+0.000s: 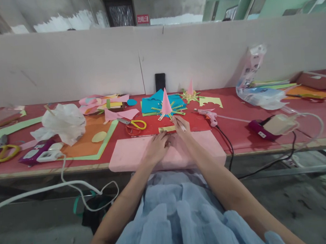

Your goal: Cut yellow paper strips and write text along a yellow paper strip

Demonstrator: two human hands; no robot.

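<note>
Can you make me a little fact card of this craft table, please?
Left hand: resting palm down, fingers by a yellow strip
Right hand: holding a slim white pen-like tool
Pointy pink cones: two, one nearer, one farther
Blue paper: beneath the nearer cone
Scissors: left of that cone
Pink glue gun: right of the hands
Tabletop: red

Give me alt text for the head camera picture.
A right hand holds a pale pen-like stick beside a yellow strip near the left hand, at a red table. Beyond stand two pink cones; scissors and a glue gun lie nearby.
</note>
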